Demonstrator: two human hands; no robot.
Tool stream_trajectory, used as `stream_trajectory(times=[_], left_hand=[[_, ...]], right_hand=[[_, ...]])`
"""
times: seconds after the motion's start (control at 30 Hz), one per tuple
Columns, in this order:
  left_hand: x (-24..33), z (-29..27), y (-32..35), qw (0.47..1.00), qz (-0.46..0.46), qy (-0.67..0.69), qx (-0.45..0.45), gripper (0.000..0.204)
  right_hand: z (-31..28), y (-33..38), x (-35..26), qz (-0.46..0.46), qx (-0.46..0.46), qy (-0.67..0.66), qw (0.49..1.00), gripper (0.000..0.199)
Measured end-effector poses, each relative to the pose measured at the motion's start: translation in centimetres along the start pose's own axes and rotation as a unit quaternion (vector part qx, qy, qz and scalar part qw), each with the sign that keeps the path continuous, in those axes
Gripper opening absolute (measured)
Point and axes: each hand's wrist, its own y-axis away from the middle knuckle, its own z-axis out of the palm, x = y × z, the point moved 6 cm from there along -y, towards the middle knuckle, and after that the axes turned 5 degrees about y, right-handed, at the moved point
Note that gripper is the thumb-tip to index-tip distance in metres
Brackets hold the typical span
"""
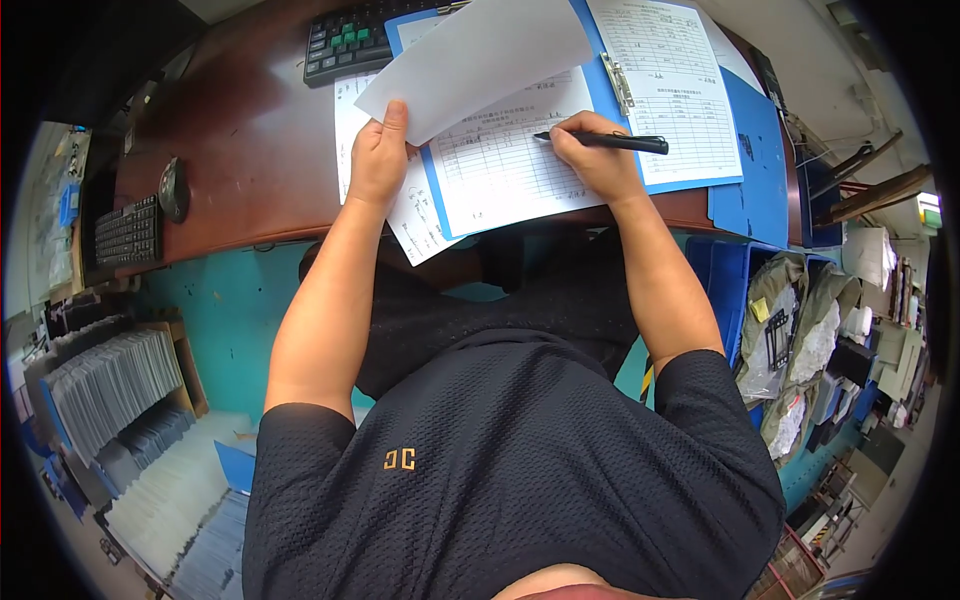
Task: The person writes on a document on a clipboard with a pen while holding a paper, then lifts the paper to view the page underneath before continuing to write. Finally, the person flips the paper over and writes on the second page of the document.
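My right hand (598, 158) is closed round a black pen (630, 143), whose tip meets a printed form (510, 180) with a table and some handwriting. That form lies on a blue clipboard (436, 195) near the desk's front edge. In my left hand (382, 155) a lifted sheet of paper (490, 60) is pinched under the thumb, its pale back turned up over the far part of the form. Beside it on the right lies a second blue clipboard (733, 165) with a filled form (690, 120) and a metal clip (618, 82).
A black keyboard with some green keys (345, 45) sits behind the papers. At the desk's left are a mouse (173, 190) and another keyboard (128, 232). Stacked grey sheets (120, 385) stand on the floor at left. Blue bins (716, 290) with bagged items stand at right.
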Motion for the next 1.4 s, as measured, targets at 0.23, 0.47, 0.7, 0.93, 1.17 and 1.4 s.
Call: stream_trajectory(times=[0.23, 0.47, 0.7, 0.93, 1.17, 1.4], left_hand=[[-0.57, -0.68, -0.17, 0.999, -0.008, -0.052, -0.003, 0.065], [-0.51, -0.53, -0.08, 0.999, -0.004, -0.032, -0.001, 0.064], [-0.04, -0.13, 0.09, 1.0, 0.01, -0.007, 0.019, 0.061], [-0.07, -0.1, 0.12, 1.0, 0.008, -0.012, 0.016, 0.061], [-0.27, -0.29, 0.03, 1.0, 0.005, -0.01, 0.017, 0.061], [-0.2, -0.12, 0.07, 1.0, 0.007, -0.007, 0.022, 0.063]], right_hand=[[-0.01, 0.04, -0.59, -0.038, 0.001, 0.032, 0.999, 0.016], [-0.22, 0.05, -0.54, -0.051, 0.018, 0.032, 0.998, 0.02], [-0.45, 0.12, -0.86, -0.05, 0.001, 0.031, 0.998, 0.018], [-0.38, 0.22, -0.96, -0.048, -0.013, 0.04, 0.998, 0.017], [-0.4, 0.15, -0.72, -0.04, -0.011, 0.046, 0.998, 0.016], [-0.77, 0.31, -0.9, -0.056, 0.035, 0.033, 0.997, 0.013]])
